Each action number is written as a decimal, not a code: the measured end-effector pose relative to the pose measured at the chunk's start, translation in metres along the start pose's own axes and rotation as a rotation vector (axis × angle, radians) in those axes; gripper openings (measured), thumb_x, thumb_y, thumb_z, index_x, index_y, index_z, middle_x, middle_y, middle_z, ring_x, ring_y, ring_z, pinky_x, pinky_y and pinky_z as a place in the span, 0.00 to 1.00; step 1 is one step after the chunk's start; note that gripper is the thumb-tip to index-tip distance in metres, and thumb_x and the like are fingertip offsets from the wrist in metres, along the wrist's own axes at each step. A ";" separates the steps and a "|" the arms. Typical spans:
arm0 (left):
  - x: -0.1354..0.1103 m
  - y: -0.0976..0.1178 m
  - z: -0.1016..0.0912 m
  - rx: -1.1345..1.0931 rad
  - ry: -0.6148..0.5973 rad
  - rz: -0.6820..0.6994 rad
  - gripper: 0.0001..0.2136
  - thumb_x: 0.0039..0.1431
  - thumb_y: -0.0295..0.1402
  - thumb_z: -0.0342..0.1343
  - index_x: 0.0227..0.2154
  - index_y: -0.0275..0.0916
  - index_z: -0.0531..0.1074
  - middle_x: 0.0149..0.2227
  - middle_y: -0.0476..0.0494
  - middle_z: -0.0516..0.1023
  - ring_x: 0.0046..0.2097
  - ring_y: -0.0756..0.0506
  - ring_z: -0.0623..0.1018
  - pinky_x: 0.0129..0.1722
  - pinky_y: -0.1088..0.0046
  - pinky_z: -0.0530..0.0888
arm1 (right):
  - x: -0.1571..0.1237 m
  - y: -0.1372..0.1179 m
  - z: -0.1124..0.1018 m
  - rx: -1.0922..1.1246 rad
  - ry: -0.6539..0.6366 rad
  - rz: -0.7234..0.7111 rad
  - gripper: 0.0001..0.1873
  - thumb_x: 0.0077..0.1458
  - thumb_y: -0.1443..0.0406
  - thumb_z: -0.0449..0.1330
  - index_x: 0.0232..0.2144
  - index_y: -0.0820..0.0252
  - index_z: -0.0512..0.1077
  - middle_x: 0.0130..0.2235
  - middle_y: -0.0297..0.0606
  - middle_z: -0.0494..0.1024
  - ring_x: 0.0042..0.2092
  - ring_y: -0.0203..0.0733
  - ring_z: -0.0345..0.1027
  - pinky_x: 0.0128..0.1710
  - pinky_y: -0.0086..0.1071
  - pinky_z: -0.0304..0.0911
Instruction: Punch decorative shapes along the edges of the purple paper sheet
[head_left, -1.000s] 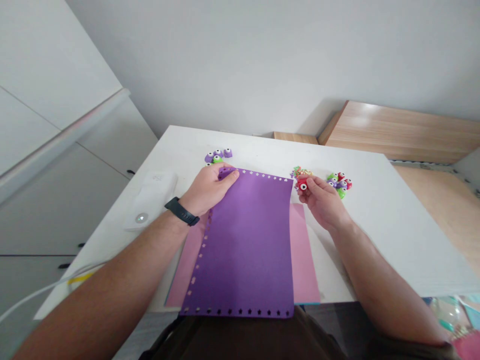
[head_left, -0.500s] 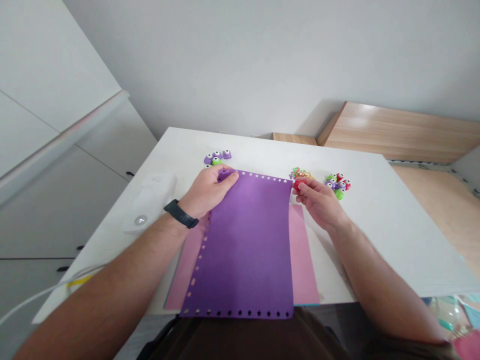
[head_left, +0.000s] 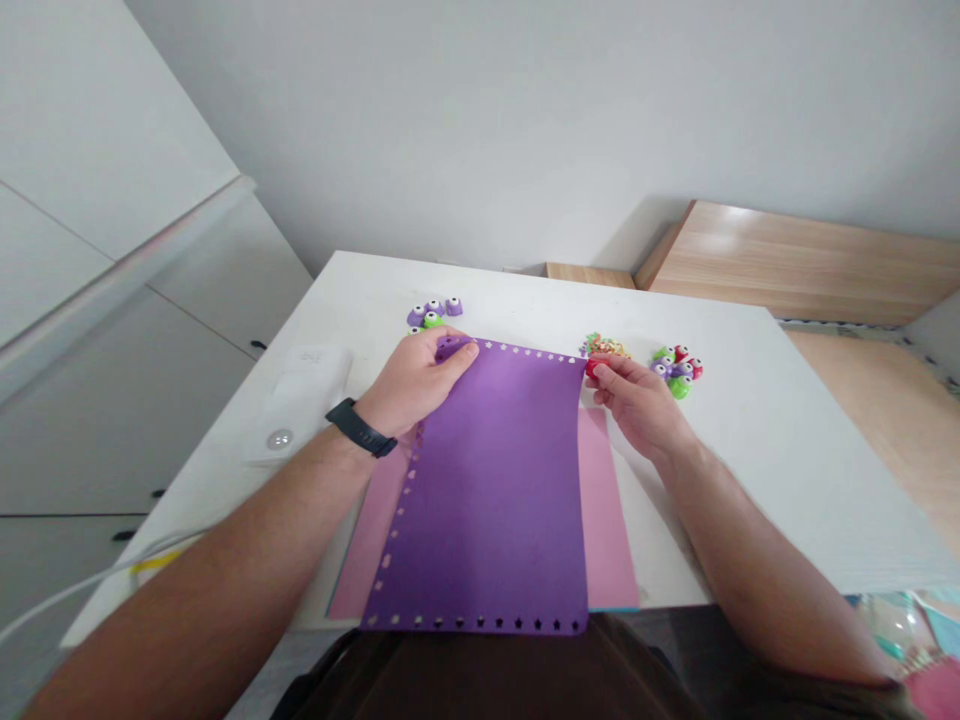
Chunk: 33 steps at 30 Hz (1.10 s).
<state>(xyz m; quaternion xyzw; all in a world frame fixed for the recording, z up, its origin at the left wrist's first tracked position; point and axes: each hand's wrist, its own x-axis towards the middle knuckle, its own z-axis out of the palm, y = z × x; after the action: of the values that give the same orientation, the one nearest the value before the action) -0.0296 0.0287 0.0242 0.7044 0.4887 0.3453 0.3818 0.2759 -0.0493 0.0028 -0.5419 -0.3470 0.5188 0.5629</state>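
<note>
Left hand (head_left: 416, 382) pinches purple punch (head_left: 450, 348) on far edge of purple sheet (head_left: 487, 490); right hand (head_left: 637, 406) pinches red punch (head_left: 595, 369), just right of sheet

Left hand (head_left: 417, 385) and right hand (head_left: 637, 406) each curled in a grip.

I'm counting one left hand (head_left: 416, 385) and one right hand (head_left: 637, 405) on my feed, plus one wristband (head_left: 361, 428). I'm seeing one purple punch (head_left: 450, 348) in the left hand and one red punch (head_left: 595, 369) in the right. I'm also tallying one purple sheet (head_left: 487, 490), one pink sheet (head_left: 606, 520), one desk (head_left: 735, 440), one white device (head_left: 300, 400), one heap of paper bits (head_left: 604, 346), at least four punches (head_left: 433, 315) in the left group and about six punches (head_left: 677, 372) in the right group.
</note>
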 end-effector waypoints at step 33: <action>0.000 0.001 0.001 -0.012 -0.009 0.035 0.17 0.66 0.48 0.61 0.45 0.40 0.82 0.43 0.43 0.86 0.42 0.42 0.82 0.42 0.67 0.76 | 0.022 -0.010 -0.026 -0.563 -0.094 -0.283 0.28 0.62 0.52 0.67 0.62 0.53 0.75 0.47 0.39 0.83 0.42 0.42 0.71 0.40 0.39 0.67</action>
<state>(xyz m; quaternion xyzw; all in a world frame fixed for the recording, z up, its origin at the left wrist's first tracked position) -0.0282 0.0282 0.0240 0.7122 0.4725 0.3517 0.3819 0.3075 -0.0334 0.0043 -0.5982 -0.5745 0.3431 0.4409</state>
